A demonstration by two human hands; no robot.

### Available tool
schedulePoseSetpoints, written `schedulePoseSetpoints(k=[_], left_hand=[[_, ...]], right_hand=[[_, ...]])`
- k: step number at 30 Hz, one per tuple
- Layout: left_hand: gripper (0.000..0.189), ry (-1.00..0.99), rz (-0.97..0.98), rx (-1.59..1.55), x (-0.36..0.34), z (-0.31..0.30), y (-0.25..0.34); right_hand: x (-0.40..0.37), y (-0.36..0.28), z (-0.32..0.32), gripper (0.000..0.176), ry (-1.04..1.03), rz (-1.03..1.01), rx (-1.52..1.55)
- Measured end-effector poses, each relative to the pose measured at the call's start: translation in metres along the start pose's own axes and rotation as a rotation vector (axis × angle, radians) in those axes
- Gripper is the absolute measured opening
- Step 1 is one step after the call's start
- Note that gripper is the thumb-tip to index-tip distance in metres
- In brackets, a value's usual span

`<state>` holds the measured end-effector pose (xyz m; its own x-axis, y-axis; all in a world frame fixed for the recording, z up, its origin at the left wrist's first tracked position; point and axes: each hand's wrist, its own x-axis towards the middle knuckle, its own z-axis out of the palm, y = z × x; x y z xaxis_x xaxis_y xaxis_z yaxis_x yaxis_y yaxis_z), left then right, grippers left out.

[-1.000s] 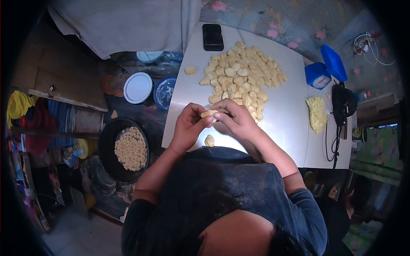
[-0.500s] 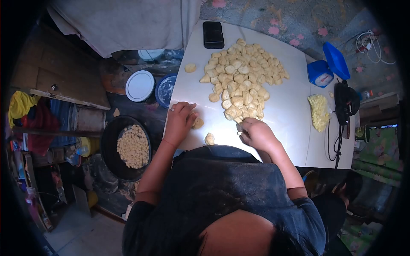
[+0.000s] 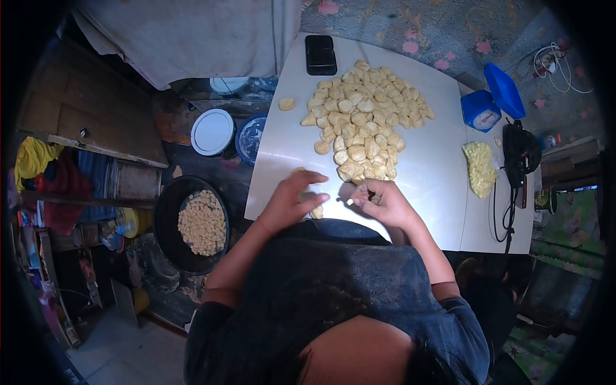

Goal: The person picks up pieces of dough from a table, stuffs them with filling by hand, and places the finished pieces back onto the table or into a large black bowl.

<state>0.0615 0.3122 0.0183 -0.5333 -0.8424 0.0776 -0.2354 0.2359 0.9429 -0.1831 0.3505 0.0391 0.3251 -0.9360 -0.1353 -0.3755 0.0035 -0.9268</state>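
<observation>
My left hand [image 3: 290, 204] hovers over the near edge of the white table [image 3: 436, 212], thumb and fingers apart with nothing between them. Partly covered by its thumb is a small dough lump [image 3: 317, 212]. A sliver of flattened dough [image 3: 298, 171] shows behind its fingers. To the right, my right hand [image 3: 384, 204] pinches a small pale piece [image 3: 350, 201] at its fingertips; its kind I cannot tell. Just beyond that hand begins a large heap of dough balls [image 3: 366, 109], reaching far up the table. One flat dough round [image 3: 287, 104] lies alone at the left edge.
On the floor at left stands a black basin [image 3: 160, 221] of small dough-coloured pieces, near two lidded buckets [image 3: 212, 131]. At right are a blue scale [image 3: 481, 110], a bag of yellow bits [image 3: 480, 168] and a black corded device [image 3: 521, 154]. A black case [image 3: 320, 54] lies far back.
My left hand has moved right, off the flattened dough, to the small lump. My right hand has drawn back slightly from the heap, the small pale piece now showing at its fingertips.
</observation>
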Motion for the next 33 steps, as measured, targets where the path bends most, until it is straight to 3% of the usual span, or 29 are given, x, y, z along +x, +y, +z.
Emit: schedulePoseSetpoints(k=[1, 3, 5, 9, 10, 12, 13, 15, 18, 22, 24, 26, 28, 29, 30, 32, 33], left_hand=[[0.032, -0.115, -0.126, -0.225, 0.0, 0.005, 0.003], [0.033, -0.159, -0.223, -0.406, 0.0, 0.015, 0.008], [0.029, -0.206, -0.372, -0.666, 0.002, 0.02, 0.002], [0.024, -0.153, -0.348, -0.721, 0.002, 0.019, -0.01], [0.022, -0.121, -0.347, -0.691, 0.002, 0.019, -0.01], [0.02, -0.089, -0.345, -0.662, 0.0, 0.019, -0.012], [0.019, -0.082, -0.316, -0.591, -0.001, 0.019, -0.017], [0.017, -0.076, -0.287, -0.521, -0.003, 0.02, -0.023], [0.017, -0.122, -0.288, -0.258, -0.006, 0.02, -0.026], [0.02, -0.165, -0.03, -0.017, -0.005, 0.018, -0.025], [0.02, -0.164, 0.065, 0.054, -0.005, 0.015, -0.021], [0.031, -0.084, -0.051, -0.127, -0.006, 0.016, -0.015], [0.037, 0.0, -0.015, -0.251, -0.002, 0.021, -0.02], [0.044, 0.07, 0.02, -0.371, 0.001, 0.023, -0.022], [0.044, 0.068, 0.019, -0.375, 0.004, 0.025, -0.015], [0.045, 0.072, 0.029, -0.848, 0.011, 0.026, 0.006], [0.045, 0.065, 0.031, -0.845, 0.013, 0.024, 0.009]], right_hand=[[0.002, -0.002, 0.005, 0.012, -0.001, 0.0, -0.001], [0.006, -0.008, 0.015, 0.013, 0.086, -0.099, 0.12], [0.009, -0.017, 0.016, 0.014, 0.077, -0.054, 0.189], [0.022, 0.003, 0.018, 0.016, 0.155, 0.001, 0.253], [0.024, 0.008, 0.016, 0.016, 0.155, 0.003, 0.251], [0.03, 0.003, 0.014, 0.014, 0.193, -0.101, -0.2], [0.034, 0.007, 0.017, 0.014, 0.193, -0.101, -0.2], [0.043, 0.015, 0.025, 0.013, 0.349, -0.217, -0.662], [0.051, 0.008, 0.031, 0.013, 0.448, -0.152, -0.753], [0.062, 0.021, 0.025, 0.017, 0.388, -0.151, -0.83], [0.065, 0.024, 0.016, 0.02, 0.39, -0.158, -0.633], [0.059, 0.025, 0.001, 0.018, 0.384, -0.17, -0.507], [0.05, 0.031, -0.011, 0.015, 0.247, -0.082, 0.324], [0.042, 0.005, -0.01, 0.016, 0.219, -0.066, 0.565], [0.037, -0.013, -0.007, 0.016, 0.221, -0.063, 0.564], [0.031, -0.033, -0.001, 0.019, 0.121, -0.177, 0.77], [0.031, -0.023, 0.003, 0.016, 0.078, -0.189, 0.701]])
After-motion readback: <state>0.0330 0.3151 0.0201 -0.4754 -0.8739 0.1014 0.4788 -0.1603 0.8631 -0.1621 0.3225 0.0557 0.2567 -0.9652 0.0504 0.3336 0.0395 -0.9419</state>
